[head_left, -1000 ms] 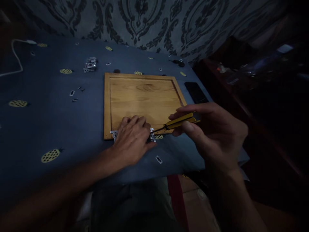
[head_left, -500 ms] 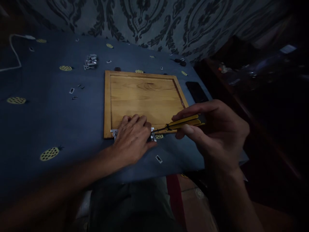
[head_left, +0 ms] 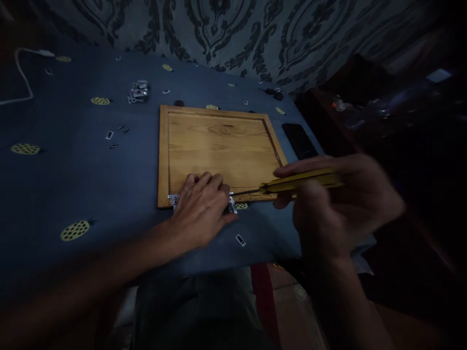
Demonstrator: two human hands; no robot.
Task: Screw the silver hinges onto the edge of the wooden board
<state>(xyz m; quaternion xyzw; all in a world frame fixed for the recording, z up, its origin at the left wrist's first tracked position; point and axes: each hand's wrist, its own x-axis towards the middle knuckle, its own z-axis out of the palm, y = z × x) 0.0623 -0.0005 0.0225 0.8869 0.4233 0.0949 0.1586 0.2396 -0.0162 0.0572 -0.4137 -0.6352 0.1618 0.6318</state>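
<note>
A framed wooden panel (head_left: 219,146) lies flat on the blue cloth. My left hand (head_left: 202,209) is closed over a metal hinge (head_left: 232,206) at the panel's near edge, and covers most of it; bits of metal show on both sides of the hand. In my right hand (head_left: 339,199) is a screwdriver with a yellow and black handle (head_left: 302,182), gripped between thumb and fingers. Its thin shaft points left, the tip at the hinge beside my left fingers. Whether the tip sits in a screw cannot be made out.
Several metal hinges (head_left: 138,92) lie in a pile beyond the panel's left corner. Small screws (head_left: 114,145) are left of the panel. A black phone (head_left: 299,141) lies to its right, a dark object (head_left: 274,93) behind, a white cable (head_left: 22,73) far left.
My right hand has moved right and turned, with the screwdriver drawn slightly to the right. My left hand stays on the hinge.
</note>
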